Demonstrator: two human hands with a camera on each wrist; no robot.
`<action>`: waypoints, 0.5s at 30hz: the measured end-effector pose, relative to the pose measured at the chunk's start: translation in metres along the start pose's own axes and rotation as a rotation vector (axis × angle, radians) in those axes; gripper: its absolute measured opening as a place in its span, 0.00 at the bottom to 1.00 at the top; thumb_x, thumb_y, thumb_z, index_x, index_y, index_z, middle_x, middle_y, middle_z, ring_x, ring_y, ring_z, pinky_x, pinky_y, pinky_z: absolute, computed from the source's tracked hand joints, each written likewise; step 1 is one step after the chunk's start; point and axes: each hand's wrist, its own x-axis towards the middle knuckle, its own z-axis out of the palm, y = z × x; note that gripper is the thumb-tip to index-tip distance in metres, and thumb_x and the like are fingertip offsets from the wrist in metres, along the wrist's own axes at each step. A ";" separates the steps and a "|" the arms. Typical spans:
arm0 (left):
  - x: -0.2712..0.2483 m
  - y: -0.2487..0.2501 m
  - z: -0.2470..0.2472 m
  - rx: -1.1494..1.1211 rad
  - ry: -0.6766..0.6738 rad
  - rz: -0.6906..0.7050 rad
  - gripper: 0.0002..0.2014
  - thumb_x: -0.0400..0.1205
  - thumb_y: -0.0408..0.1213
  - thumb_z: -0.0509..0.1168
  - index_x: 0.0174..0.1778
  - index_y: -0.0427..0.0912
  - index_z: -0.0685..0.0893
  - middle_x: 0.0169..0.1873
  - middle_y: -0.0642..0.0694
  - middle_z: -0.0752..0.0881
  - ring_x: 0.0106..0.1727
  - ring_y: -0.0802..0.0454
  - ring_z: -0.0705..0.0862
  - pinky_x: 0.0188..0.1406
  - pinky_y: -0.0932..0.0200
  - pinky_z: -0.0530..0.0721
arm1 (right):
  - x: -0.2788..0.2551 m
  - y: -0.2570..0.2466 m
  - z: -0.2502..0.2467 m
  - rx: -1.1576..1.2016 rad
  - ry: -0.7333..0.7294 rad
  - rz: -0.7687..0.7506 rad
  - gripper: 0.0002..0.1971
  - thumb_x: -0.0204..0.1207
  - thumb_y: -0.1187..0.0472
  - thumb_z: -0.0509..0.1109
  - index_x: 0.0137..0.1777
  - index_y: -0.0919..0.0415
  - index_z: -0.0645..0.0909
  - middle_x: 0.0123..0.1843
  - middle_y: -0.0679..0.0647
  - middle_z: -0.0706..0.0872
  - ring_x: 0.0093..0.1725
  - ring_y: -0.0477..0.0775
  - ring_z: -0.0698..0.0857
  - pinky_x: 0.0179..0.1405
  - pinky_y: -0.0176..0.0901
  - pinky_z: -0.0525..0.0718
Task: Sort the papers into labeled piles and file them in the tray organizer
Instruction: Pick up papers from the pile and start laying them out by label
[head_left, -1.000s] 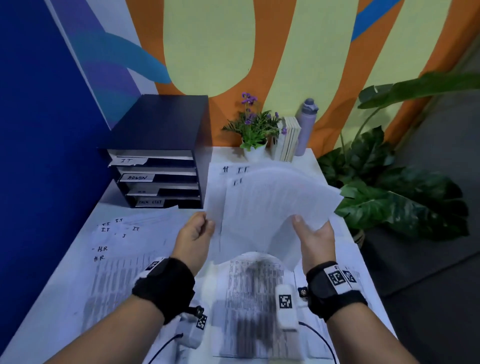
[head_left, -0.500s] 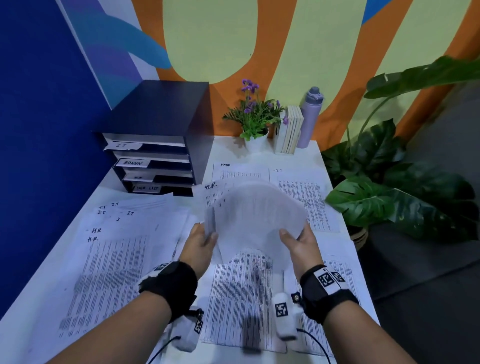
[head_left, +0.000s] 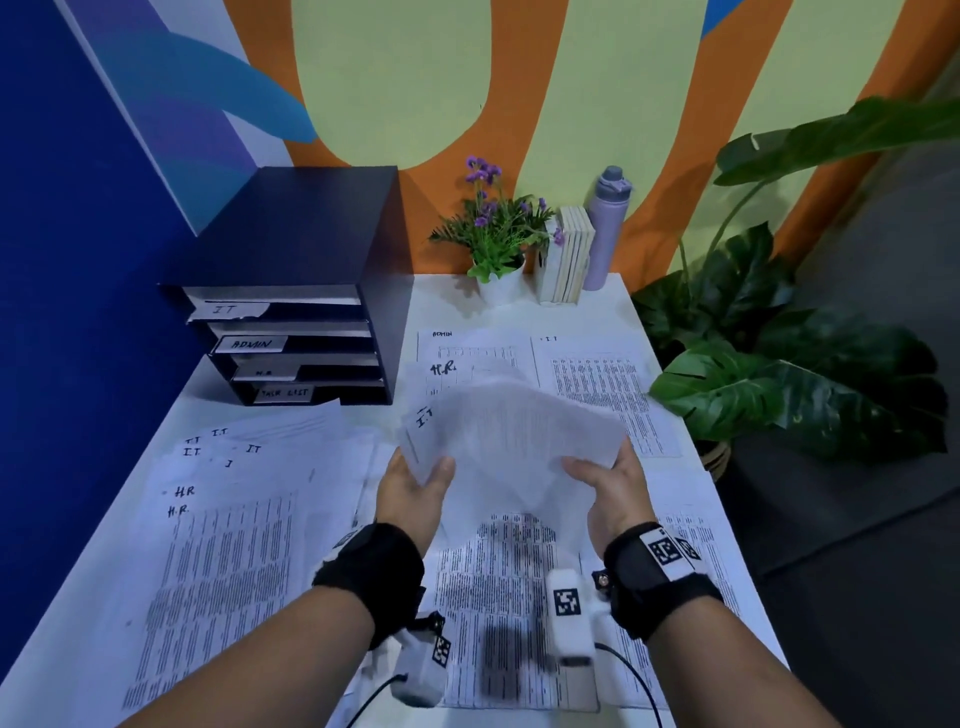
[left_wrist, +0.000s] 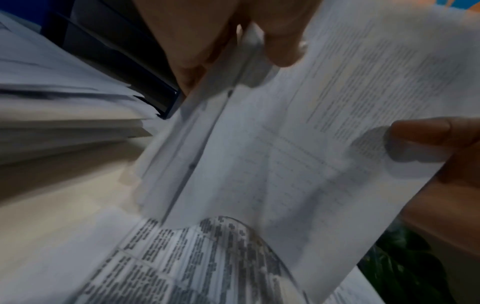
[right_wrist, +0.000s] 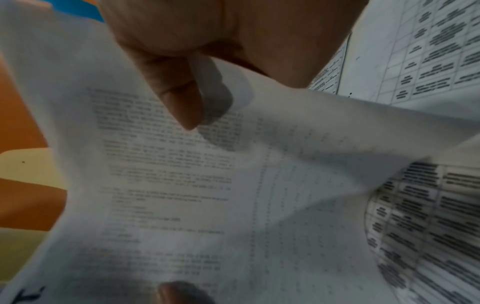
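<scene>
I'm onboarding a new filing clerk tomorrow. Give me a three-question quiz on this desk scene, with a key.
1. True or false: both the left hand and the right hand grip the held sheets.
2. The top slot of the tray organizer is labelled: A) ADMIN B) IT C) TASK LIST
3. Fill in: the water bottle stands right of the ____.

Key: 1 true; 2 B; 3 books.

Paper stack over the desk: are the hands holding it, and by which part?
Yes. The left hand pinches the paper stack at its near left edge, and the right hand pinches its near right edge.
</scene>
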 end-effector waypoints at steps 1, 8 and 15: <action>0.001 0.004 0.001 -0.022 0.026 -0.017 0.08 0.85 0.39 0.64 0.59 0.47 0.78 0.50 0.53 0.86 0.57 0.50 0.85 0.59 0.55 0.80 | 0.001 0.000 0.002 0.003 0.019 -0.041 0.24 0.68 0.83 0.68 0.58 0.56 0.77 0.52 0.58 0.86 0.48 0.60 0.86 0.39 0.52 0.86; 0.037 0.040 -0.030 -0.312 0.181 -0.155 0.16 0.88 0.43 0.57 0.65 0.35 0.78 0.53 0.36 0.85 0.47 0.44 0.84 0.45 0.58 0.85 | 0.002 -0.008 0.002 -0.399 0.121 -0.350 0.33 0.71 0.71 0.73 0.69 0.39 0.68 0.70 0.45 0.74 0.71 0.43 0.73 0.64 0.33 0.69; 0.066 0.038 -0.060 -0.445 0.276 -0.358 0.27 0.85 0.50 0.57 0.69 0.29 0.74 0.41 0.39 0.82 0.43 0.45 0.82 0.46 0.50 0.81 | -0.008 0.013 0.031 -0.390 0.032 -0.260 0.21 0.77 0.66 0.71 0.60 0.38 0.76 0.56 0.48 0.76 0.54 0.44 0.78 0.55 0.32 0.75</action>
